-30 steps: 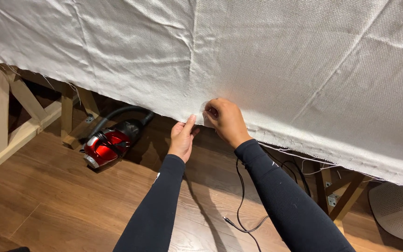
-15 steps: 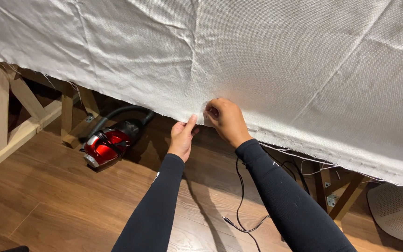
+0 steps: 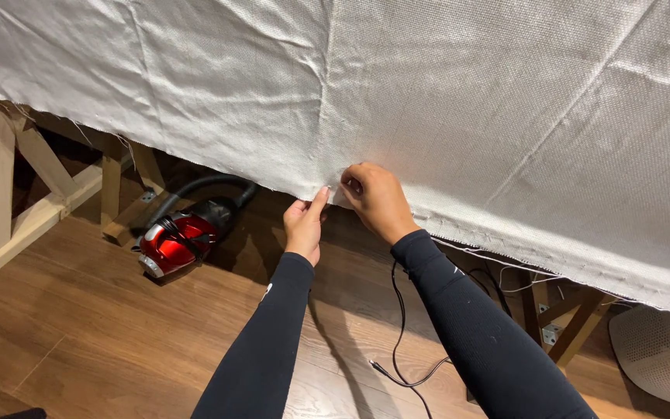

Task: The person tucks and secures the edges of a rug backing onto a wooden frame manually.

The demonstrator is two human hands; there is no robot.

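Hands meet at the lower edge of the white cloth [image 3: 428, 101] that hangs over a wooden frame [image 3: 9, 194]. Left hand [image 3: 304, 225] and right hand [image 3: 378, 200] both pinch the frayed hem. Red vacuum [image 3: 176, 239] and black cable [image 3: 401, 341] lie on the floor [image 3: 102, 349].

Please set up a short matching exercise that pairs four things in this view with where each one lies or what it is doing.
Things:
1. white woven cloth
2. red vacuum cleaner
3. black cable
4. left hand

Places or states:
A. trails loose across the wooden floor
B. stands on the floor under the wooden frame
C. thumb raised to the frayed lower edge
D. hangs spread over the frame

Pairs: 1-D, 2-B, 3-A, 4-C
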